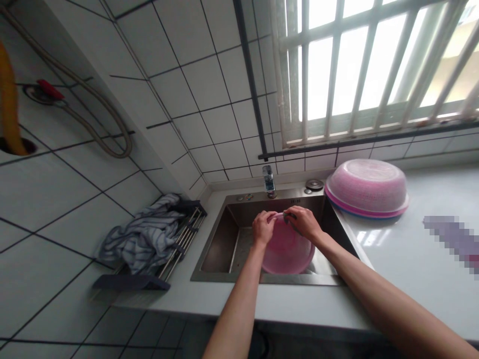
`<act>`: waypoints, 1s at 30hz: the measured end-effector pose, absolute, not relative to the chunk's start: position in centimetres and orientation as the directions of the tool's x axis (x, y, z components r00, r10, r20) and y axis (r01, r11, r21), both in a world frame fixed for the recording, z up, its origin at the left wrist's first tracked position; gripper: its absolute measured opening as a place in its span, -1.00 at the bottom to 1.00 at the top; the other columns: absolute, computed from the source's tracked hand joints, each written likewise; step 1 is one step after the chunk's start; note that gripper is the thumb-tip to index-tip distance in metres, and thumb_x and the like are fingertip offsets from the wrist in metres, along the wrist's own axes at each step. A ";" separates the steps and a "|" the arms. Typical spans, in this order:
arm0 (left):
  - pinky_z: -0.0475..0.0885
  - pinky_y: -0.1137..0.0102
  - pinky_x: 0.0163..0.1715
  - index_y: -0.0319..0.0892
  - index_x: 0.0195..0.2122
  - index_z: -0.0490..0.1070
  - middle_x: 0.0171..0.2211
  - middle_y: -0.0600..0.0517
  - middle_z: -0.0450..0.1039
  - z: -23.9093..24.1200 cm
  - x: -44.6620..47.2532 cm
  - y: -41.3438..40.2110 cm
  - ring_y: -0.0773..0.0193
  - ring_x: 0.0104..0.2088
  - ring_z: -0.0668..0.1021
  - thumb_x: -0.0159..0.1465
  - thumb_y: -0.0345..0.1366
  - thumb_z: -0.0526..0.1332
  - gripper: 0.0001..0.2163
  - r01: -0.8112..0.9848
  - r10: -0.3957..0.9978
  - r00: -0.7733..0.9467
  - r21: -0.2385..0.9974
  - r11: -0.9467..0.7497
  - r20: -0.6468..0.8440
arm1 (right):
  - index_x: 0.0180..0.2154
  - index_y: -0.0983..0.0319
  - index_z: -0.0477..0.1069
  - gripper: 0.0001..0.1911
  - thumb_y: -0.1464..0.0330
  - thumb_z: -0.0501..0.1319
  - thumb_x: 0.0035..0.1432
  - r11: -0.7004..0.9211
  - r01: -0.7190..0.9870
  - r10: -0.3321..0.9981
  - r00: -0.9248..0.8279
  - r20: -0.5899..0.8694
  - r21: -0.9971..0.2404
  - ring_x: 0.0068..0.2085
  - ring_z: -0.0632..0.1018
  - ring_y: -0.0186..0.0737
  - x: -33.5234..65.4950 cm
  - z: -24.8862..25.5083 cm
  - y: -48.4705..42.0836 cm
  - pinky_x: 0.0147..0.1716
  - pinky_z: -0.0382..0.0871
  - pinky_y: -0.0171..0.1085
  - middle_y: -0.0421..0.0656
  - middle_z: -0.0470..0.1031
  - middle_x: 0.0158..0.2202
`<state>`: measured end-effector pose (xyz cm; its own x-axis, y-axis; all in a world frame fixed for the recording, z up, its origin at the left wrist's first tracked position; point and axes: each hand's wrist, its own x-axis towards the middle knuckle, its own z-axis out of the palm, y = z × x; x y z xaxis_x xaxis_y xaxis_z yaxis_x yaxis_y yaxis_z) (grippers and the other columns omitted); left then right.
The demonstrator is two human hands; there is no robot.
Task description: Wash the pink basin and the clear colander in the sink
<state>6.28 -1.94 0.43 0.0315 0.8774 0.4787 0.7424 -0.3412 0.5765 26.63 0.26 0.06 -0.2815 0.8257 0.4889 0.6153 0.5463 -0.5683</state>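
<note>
A pink plastic colander (287, 252) is held tilted up inside the steel sink (220, 239), its perforated wall towards me. My left hand (263, 228) is closed on the colander's upper rim, thumb and fingers pinching the edge. Right beside it, my right hand (302, 222) is closed around a small dark greenish cloth or scouring pad (289, 216), pressed against the same rim. The fingers hide most of this pad, so its exact kind cannot be made out. Behind the hands stands a metal faucet (268, 180).
Upturned pink basins (368, 187) are stacked on the counter (430, 199) to the right. A drain plug (314, 185) lies by the sink's back edge. On the left, a striped cloth (149, 237) covers a metal rack (183, 239). A barred window (359, 75) is above.
</note>
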 end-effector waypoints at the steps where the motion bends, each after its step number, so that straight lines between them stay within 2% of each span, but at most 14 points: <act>1: 0.48 0.37 -0.08 -0.01 -0.11 0.66 -0.20 0.03 0.63 0.5 6.2 -1.9 0.25 -0.16 0.62 0.35 -0.37 0.36 -0.86 0.742 0.880 0.030 0.579 -0.337 0.474 | -0.08 0.10 0.67 -0.78 0.43 0.31 0.29 0.556 0.607 0.821 -0.292 0.491 -0.568 -0.07 0.68 -0.13 26.5 0.1 0.3 -0.01 0.51 -0.25 -0.13 0.71 -0.06; 8: 0.49 0.37 -0.10 -0.07 -0.11 0.65 -0.18 0.00 0.64 1.4 5.1 -1.9 0.24 -0.17 0.64 0.35 -0.41 0.35 -0.85 0.709 0.865 -0.173 0.669 -0.222 0.471 | -0.10 0.12 0.67 -0.81 0.42 0.35 0.27 0.447 0.649 0.878 -0.187 0.440 -0.615 -0.14 0.71 -0.11 28.8 -0.6 1.6 -0.09 0.51 -0.25 -0.15 0.72 -0.12; 16: 0.48 0.38 -0.10 -0.03 -0.11 0.65 -0.20 0.03 0.63 0.5 6.3 -2.3 0.25 -0.16 0.62 0.36 -0.36 0.36 -0.87 0.733 0.888 0.029 0.595 -0.331 0.458 | -0.10 0.12 0.67 -0.79 0.43 0.32 0.27 0.536 0.631 0.832 -0.281 0.478 -0.561 -0.10 0.69 -0.13 26.4 0.3 -0.2 -0.03 0.50 -0.25 -0.12 0.71 -0.08; 24: 0.48 0.37 -0.10 -0.07 -0.10 0.64 -0.19 0.01 0.64 1.0 4.8 -1.9 0.25 -0.18 0.64 0.35 -0.42 0.34 -0.84 0.690 0.861 -0.169 0.682 -0.245 0.480 | -0.11 0.10 0.67 -0.80 0.40 0.32 0.26 0.455 0.630 0.874 -0.183 0.449 -0.629 -0.17 0.71 -0.12 28.8 -0.8 1.5 -0.14 0.51 -0.26 -0.16 0.73 -0.15; 30: 0.48 0.37 -0.07 -0.02 -0.12 0.65 -0.20 0.03 0.63 0.4 6.1 -2.0 0.25 -0.15 0.62 0.36 -0.38 0.35 -0.86 0.742 0.886 0.027 0.584 -0.329 0.464 | -0.14 0.10 0.67 -0.81 0.43 0.31 0.27 0.535 0.623 0.834 -0.280 0.476 -0.570 -0.15 0.69 -0.14 27.1 -0.4 0.4 -0.08 0.49 -0.27 -0.16 0.72 -0.14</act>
<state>6.09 -1.95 0.44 0.0272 0.8856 0.4637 0.7422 -0.3286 0.5841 27.14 0.43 -0.36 -0.2802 0.8336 0.4760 0.6231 0.5351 -0.5704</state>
